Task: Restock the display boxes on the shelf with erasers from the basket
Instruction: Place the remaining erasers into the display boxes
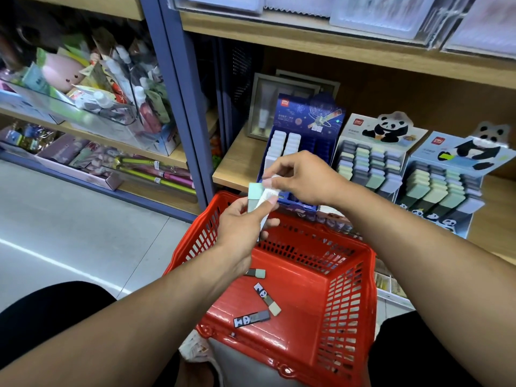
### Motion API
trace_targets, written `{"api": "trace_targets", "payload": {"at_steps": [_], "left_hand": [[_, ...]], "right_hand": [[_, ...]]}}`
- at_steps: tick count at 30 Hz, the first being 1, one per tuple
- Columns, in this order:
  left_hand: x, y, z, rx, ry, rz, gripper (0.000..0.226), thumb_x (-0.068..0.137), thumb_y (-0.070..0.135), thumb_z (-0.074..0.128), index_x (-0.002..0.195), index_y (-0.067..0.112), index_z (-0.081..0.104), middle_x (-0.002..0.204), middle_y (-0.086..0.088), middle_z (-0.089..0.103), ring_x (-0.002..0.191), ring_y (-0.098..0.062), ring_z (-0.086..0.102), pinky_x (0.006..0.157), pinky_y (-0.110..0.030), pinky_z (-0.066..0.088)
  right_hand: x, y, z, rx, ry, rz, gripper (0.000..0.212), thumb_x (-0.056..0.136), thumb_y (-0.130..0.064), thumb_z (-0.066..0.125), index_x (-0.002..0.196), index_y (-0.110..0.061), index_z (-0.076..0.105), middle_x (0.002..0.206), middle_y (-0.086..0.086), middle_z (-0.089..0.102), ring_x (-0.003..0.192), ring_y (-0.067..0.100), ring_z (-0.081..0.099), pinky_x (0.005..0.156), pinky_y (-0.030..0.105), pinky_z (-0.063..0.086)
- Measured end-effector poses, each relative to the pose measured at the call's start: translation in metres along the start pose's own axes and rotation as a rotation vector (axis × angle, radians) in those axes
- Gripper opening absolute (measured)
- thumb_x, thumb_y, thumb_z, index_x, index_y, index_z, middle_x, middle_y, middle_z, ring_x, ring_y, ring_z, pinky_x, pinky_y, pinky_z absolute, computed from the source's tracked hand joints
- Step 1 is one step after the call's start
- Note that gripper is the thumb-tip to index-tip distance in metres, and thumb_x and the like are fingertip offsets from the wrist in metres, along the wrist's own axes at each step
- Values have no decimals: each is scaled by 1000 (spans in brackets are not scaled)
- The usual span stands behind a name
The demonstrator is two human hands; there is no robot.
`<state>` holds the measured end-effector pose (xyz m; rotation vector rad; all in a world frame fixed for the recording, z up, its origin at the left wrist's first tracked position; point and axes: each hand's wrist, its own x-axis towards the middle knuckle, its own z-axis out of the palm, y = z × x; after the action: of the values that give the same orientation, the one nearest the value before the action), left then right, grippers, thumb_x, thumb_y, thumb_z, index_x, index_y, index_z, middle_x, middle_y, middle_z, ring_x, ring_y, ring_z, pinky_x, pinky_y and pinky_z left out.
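Behind both hands, wooden shelf (pixel 237 160) with display boxes (pixel 374 152).
Left hand (pixel 240 222) grips erasers (pixel 258 196) above basket (pixel 346 297); right hand (pixel 304 177) pinches one.

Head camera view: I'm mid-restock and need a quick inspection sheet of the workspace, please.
Surface: wooden shelf carrying three display boxes.
Job's things: dark blue cardboard display box partly filled with white erasers; two panda-printed display boxes holding pastel erasers; red plastic mesh basket with three loose panda-sleeved erasers on its floor.
Clutter: grey picture frame behind the blue box.
Hands: left hand grips mint and white erasers; right hand pinches the white one's top.
Cables: nothing seen.
Surroundings: neighbouring shelves of mixed stationery; grey floor.
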<state>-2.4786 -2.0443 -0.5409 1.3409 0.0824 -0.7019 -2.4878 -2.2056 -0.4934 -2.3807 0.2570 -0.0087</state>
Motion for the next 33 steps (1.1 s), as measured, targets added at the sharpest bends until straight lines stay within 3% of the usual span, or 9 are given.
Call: {"api": "trace_targets", "payload": {"at_steps": [5, 8, 11, 16, 20, 23, 25, 28, 33], "left_hand": [[6, 11, -4, -152, 80, -77, 16, 97, 24, 65, 110, 14, 66, 102, -4, 76, 61, -8, 68, 50, -20, 44], [11, 22, -8, -198, 115, -60, 14, 94, 20, 70, 106, 14, 66, 91, -7, 74, 57, -6, 61, 53, -21, 41], [13, 26, -10, -182, 95, -12, 23, 86, 23, 78, 104, 13, 67, 81, -4, 66, 54, -6, 54, 52, -21, 39], [11, 21, -7, -93, 99, 29, 25, 89, 32, 76, 103, 13, 69, 81, -3, 68, 55, -6, 55, 51, -22, 41], [12, 19, -9, -173, 182, -81, 19, 106, 22, 48, 103, 10, 62, 95, -7, 77, 59, -14, 61, 54, -26, 46], [11, 15, -9, -151, 172, -73, 20, 108, 15, 40, 101, 13, 58, 103, -12, 76, 66, -18, 66, 60, -29, 51], [9, 12, -9, -115, 145, -58, 17, 108, 17, 42, 103, 16, 58, 102, -8, 76, 70, -17, 70, 62, -29, 54], [8, 10, -8, -95, 117, -50, 14, 108, 20, 45, 107, 16, 58, 102, -5, 77, 70, -14, 72, 58, -26, 55], [8, 8, -9, -73, 108, -42, 13, 107, 20, 47, 114, 15, 56, 100, -3, 78, 69, -12, 73, 55, -25, 54]], "right_hand": [[-2, 5, -15, 357, 142, 134, 12, 88, -11, 76, 96, -4, 70, 71, 6, 67, 54, 8, 63, 54, 22, 52], [-10, -3, -29, 270, -82, 140, 19, 88, -11, 75, 105, -5, 69, 85, 15, 69, 66, 15, 65, 61, 25, 57], [-17, -11, -26, 176, -249, 92, 29, 83, -18, 80, 110, -17, 70, 89, 9, 76, 75, 18, 63, 71, 33, 50], [-21, -15, -9, 137, -272, 57, 46, 86, -17, 79, 127, -24, 61, 83, -1, 71, 58, -1, 58, 60, 16, 44], [-14, -9, -5, 131, -15, 47, 55, 89, -10, 74, 135, -34, 56, 99, 0, 68, 71, 13, 72, 67, 32, 61], [-11, -5, -3, 25, 199, 27, 37, 99, -17, 61, 132, -35, 61, 88, -5, 68, 71, 7, 72, 51, 14, 48], [-9, -3, 4, -7, 295, -11, 33, 100, -17, 60, 129, -30, 66, 98, -9, 65, 78, 9, 71, 60, 15, 47], [-5, 1, 18, -43, 368, -61, 29, 98, -16, 63, 124, -27, 68, 108, -6, 67, 85, 7, 64, 79, 25, 51], [-4, 7, 31, -102, 359, -95, 17, 99, -10, 56, 109, -23, 56, 94, -9, 62, 79, -4, 58, 69, 14, 46]]}}
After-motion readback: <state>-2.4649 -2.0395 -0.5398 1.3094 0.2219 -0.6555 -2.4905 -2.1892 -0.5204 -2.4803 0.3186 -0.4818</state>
